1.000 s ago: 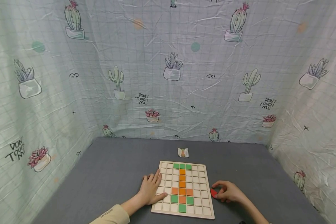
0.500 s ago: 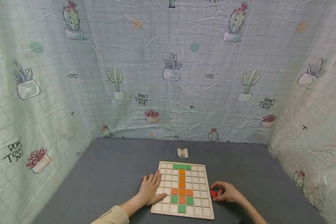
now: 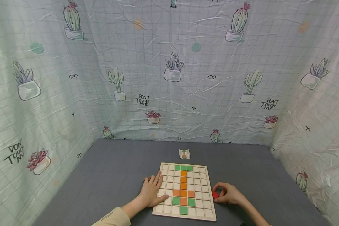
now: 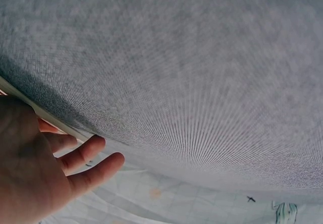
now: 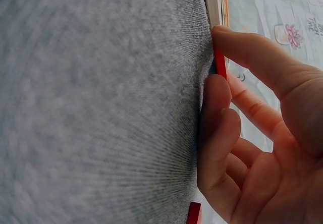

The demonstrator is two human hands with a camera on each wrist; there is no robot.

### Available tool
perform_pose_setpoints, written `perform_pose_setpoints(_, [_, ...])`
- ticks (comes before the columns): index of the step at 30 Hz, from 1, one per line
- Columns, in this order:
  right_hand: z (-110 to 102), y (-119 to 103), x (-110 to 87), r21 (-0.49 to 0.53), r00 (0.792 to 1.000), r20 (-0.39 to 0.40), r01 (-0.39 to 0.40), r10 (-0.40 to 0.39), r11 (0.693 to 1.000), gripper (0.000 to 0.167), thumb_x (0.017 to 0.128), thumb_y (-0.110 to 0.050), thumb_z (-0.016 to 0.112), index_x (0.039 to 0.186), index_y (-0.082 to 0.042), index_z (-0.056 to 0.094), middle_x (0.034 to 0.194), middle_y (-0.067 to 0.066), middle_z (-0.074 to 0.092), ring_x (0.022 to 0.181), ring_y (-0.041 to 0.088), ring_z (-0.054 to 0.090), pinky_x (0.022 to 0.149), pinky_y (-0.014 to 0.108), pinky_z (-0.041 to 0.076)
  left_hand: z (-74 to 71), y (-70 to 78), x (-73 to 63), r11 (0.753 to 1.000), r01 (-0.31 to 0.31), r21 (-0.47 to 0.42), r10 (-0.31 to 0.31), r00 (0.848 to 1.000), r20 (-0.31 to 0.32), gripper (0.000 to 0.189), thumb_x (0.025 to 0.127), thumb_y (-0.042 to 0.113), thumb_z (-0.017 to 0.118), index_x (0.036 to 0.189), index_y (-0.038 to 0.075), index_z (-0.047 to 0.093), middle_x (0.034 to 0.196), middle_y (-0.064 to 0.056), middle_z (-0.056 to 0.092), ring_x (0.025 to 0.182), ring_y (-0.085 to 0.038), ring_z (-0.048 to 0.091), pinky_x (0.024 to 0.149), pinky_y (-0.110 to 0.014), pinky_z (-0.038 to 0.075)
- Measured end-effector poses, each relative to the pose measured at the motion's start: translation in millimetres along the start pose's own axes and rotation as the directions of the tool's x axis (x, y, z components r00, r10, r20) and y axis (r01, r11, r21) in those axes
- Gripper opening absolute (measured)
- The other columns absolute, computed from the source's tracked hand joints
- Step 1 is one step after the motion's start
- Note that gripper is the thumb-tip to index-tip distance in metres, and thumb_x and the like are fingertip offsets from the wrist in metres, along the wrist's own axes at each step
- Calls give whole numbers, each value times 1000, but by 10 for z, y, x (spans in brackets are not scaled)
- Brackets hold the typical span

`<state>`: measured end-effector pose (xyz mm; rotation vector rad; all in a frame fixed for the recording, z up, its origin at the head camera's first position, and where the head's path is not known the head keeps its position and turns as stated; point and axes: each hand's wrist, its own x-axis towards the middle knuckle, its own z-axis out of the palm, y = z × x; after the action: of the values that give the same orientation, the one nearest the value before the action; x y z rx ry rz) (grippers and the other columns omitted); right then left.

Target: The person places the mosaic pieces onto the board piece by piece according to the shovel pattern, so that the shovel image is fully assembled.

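Note:
A pale wooden grid board lies on the grey table, with green, orange and salmon square tiles in its middle columns. My left hand rests across the board's left edge, fingers spread and thumb over the lower left squares. In the left wrist view, the fingers reach past the board's rim. Just right of the board, my right hand pinches a red tile between thumb and fingertips, low at the table; part of the tile is covered. The right wrist view shows this red tile edge-on, beside the board's edge.
A small card printed with a coloured grid pattern lies beyond the board. Another red piece shows at the bottom of the right wrist view. Cactus-print cloth hangs behind and on both sides of the table.
My right hand's fingers have shifted slightly left around the red tile. The left hand and the board stay where they were; the head view has tilted a touch.

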<state>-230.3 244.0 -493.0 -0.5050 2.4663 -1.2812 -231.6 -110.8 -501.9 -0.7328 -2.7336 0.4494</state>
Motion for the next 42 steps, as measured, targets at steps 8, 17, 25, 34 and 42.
perform_pose_setpoints(8, [7,0,-3,-14,1000,-7,1,-1,1000,38,70,-20,74,101,-2,58,60,3,58,45,6,44,40,21,35,10,-4,4,1000,-1,-5,1,1000,12,83,80,72,27,133,10,43,140,-10,39,96,-22,46,66,-41,34])
perform_pose_setpoints(17, [3,-7,-26,-28,1000,-17,-4,4,1000,38,70,-21,74,100,-4,58,63,4,60,47,8,48,41,25,37,3,2,20,1000,-5,0,5,1000,16,82,80,71,27,133,10,43,140,-9,38,97,-23,46,67,-41,35])
perform_pose_setpoints(25, [-16,13,-48,-35,998,-15,53,-54,998,37,71,-27,73,98,-5,58,61,-7,59,46,2,48,39,24,38,1,6,13,1000,-6,-4,6,1000,7,82,80,71,28,133,10,43,140,-10,39,98,-22,46,67,-41,35])
perform_pose_setpoints(34, [10,-12,-39,-61,999,-26,22,-24,998,40,72,-26,73,101,-3,58,63,0,59,46,4,48,40,24,37,20,9,15,1000,-6,9,5,1000,10,82,80,71,26,133,11,43,140,-9,38,98,-22,46,66,-41,34])
perform_pose_setpoints(42, [26,-75,-41,-78,998,-33,52,-55,996,35,75,-24,70,102,-5,58,63,1,58,45,4,47,41,24,38,18,5,11,1000,3,4,-3,1000,17,82,80,71,27,133,11,43,141,-9,38,98,-22,46,66,-41,34])
